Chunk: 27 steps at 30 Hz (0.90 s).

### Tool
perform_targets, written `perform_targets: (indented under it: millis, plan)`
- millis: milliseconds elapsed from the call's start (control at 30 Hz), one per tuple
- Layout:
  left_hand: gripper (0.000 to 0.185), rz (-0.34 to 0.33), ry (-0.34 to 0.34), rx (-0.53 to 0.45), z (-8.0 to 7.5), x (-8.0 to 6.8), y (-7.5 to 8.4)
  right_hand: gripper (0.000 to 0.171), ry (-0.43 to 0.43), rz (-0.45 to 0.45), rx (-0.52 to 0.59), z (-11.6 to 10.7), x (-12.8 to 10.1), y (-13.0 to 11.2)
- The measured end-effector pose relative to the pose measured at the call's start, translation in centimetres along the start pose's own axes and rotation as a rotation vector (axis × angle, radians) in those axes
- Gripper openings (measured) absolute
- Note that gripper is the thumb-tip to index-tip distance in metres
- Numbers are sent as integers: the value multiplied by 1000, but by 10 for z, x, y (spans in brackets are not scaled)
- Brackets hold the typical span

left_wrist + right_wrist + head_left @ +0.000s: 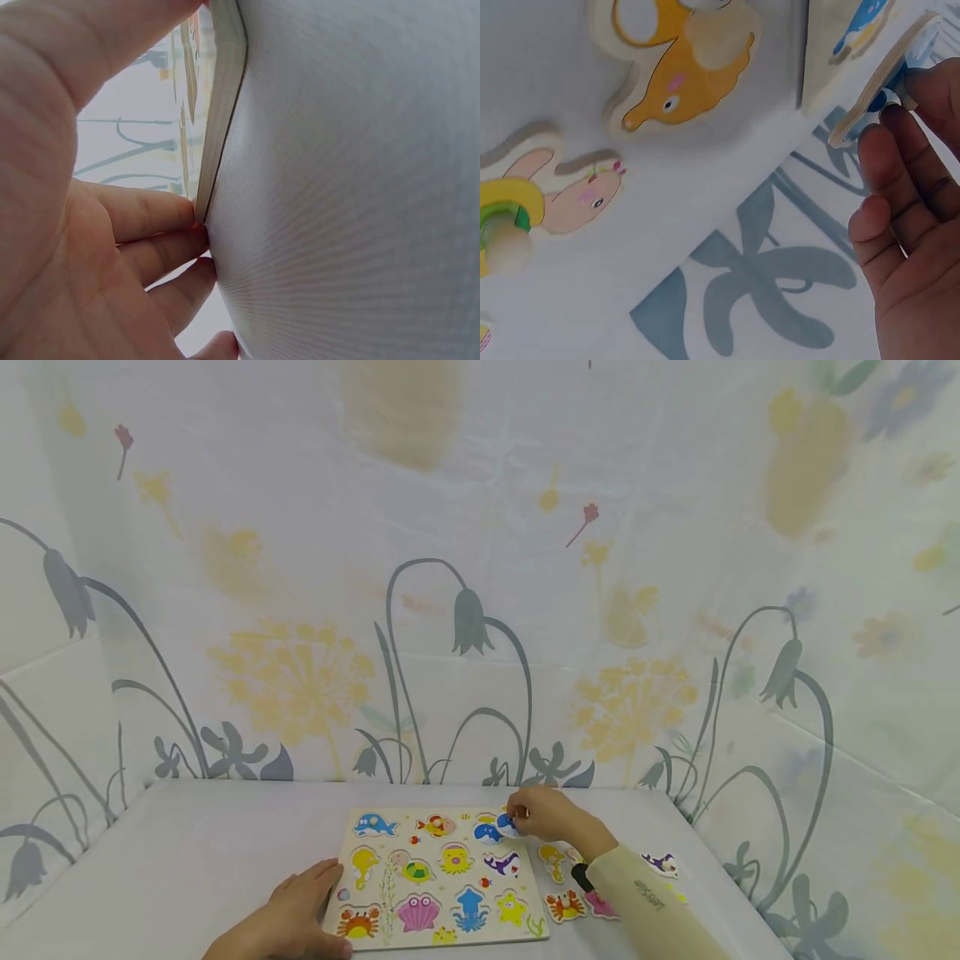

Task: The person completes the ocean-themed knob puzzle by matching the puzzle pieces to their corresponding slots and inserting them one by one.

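A pale puzzle board [444,893] with printed sea animals lies flat on the white table. My left hand [296,906] is at its near left corner; in the left wrist view the fingers [161,214] are extended and touch the board's edge [221,112]. Over the board's far right corner, my right hand [551,817] pinches a blue whale puzzle piece [506,827]. The right wrist view shows this whale piece [864,120] tilted, held by its knob between thumb and fingertips. The piece covers part of the board's printing there.
Loose pieces lie right of the board: a seahorse [552,862], a crab [566,907], a pink shell [600,904] and a purple-and-white one [662,863]. A turtle piece [577,196] shows in the right wrist view. Flower-patterned cloth [480,693] stands behind the table.
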<state>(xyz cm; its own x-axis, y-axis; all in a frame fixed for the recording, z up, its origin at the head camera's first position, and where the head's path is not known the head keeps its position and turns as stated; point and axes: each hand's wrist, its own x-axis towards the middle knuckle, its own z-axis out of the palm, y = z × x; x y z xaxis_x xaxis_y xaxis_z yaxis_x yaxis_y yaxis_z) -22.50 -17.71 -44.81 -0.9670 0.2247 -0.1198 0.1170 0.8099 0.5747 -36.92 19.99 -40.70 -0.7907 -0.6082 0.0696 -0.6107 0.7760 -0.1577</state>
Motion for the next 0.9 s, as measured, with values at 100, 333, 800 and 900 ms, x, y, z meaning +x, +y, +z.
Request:
perform_targets:
  millis: [100,333,800,900]
  plan:
    - [108,-5,3,-4,1,0,-1,4,-13,-4,-28,3,6,-9]
    - [108,-8,-3,-8,1,0,-1,4,-42,1,-78,11,17,-21]
    - [107,25,8,15,-1,-1,0,4,-45,5,-78,20,27,-27]
    - [107,23,8,12,-1,-1,0,4,-39,3,-73,22,27,-28]
